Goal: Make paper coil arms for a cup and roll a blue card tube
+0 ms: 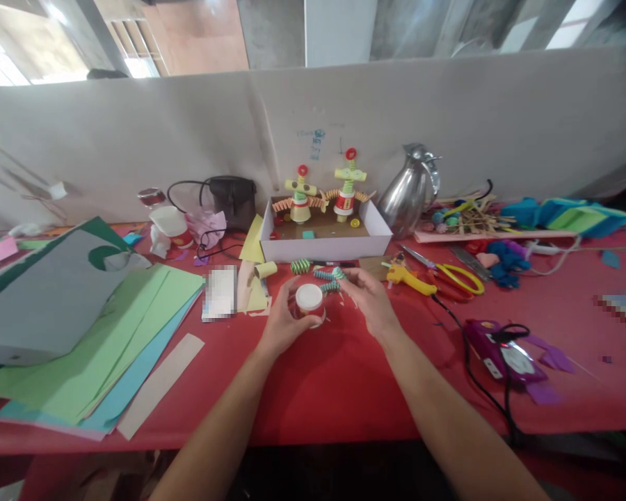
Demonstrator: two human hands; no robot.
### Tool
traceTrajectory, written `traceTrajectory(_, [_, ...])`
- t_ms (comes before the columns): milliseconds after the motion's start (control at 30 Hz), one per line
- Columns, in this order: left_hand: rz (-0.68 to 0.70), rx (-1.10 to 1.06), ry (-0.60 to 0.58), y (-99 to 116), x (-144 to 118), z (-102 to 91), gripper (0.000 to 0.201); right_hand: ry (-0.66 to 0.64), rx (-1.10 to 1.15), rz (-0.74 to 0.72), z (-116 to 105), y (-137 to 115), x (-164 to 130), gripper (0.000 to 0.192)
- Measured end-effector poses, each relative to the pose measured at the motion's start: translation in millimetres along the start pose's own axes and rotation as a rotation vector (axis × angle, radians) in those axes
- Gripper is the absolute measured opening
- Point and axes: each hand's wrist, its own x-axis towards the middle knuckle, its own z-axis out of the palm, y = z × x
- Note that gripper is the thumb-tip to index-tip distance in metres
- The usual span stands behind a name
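My left hand [282,316] is wrapped round a small paper cup [309,298], whose round white end faces up; red shows on its side. To the right, my right hand [368,300] pinches a teal-and-white folded paper spring [337,274] between thumb and fingers. A dark blue folded paper spring [323,275] lies just beyond, partly hidden by the hands. Behind the cup rests a green-and-black paper spring [300,266], and left of it a yellow paper tube [266,270]. Two paper-cup figures, one left [300,198] and one right [346,191], stand in a shallow white box [326,249].
A yellow glue gun [412,278], scissors [459,280] and a steel jug [410,191] are on the right, with a purple device [503,355] and its black cable nearer. Coloured paper sheets [135,327] cover the left. A dark bag [233,198] stands behind.
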Motion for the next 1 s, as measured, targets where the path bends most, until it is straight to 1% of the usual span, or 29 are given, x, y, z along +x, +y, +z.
traceTrajectory(67, [0.064, -0.027, 0.065, -2, 1, -4.7, 0.070, -0.037, -0.239, -0.060, -4, 0, 2, 0.020])
traceTrajectory(133, [0.105, -0.044, 0.149, -4, 2, -10.3, 0.054, -0.097, -0.586, -0.097, -9, 0, 3, 0.016])
traceTrajectory(167, [0.108, -0.047, 0.170, -4, 3, -12.8, 0.051, -0.129, -0.745, -0.094, -12, 1, 4, 0.016])
traceTrajectory(200, [0.099, -0.042, 0.168, -4, 4, -14.8, 0.053, -0.157, -0.868, -0.081, -14, 1, 4, 0.016])
traceTrajectory(267, [0.061, -0.013, 0.095, -4, 4, -16.6, 0.072, -0.188, -0.988, -0.051, -17, 3, 5, 0.017])
traceTrajectory(333, [0.013, 0.026, -0.005, -4, 4, -14.9, 0.093, -0.195, -1.008, -0.043, -18, 4, 6, 0.019])
traceTrajectory(400, [-0.017, 0.077, -0.050, -5, 4, -11.0, 0.101, -0.202, -1.027, -0.048, -18, 4, 7, 0.021])
traceTrajectory(467, [-0.001, 0.147, -0.047, -8, 4, -6.9, 0.098, -0.208, -1.041, -0.060, -17, 4, 7, 0.023])
traceTrajectory(533, [0.029, 0.188, -0.037, -10, 5, -4.2, 0.090, -0.208, -1.063, -0.078, -15, 4, 7, 0.024])
traceTrajectory(600, [0.037, 0.196, -0.033, -11, 6, -3.5, 0.084, -0.202, -1.101, -0.103, -14, 4, 6, 0.026])
traceTrajectory(700, [0.025, 0.186, -0.035, -11, 7, -4.7, 0.082, -0.198, -1.114, -0.139, -12, 2, 4, 0.025])
traceTrajectory(800, [0.020, 0.141, -0.044, -11, 7, -5.5, 0.082, -0.212, -1.019, -0.170, -10, -3, 2, 0.025])
traceTrajectory(1000, [0.009, 0.067, -0.063, -13, 9, -4.4, 0.074, -0.225, -0.867, -0.292, -7, -12, -3, 0.024])
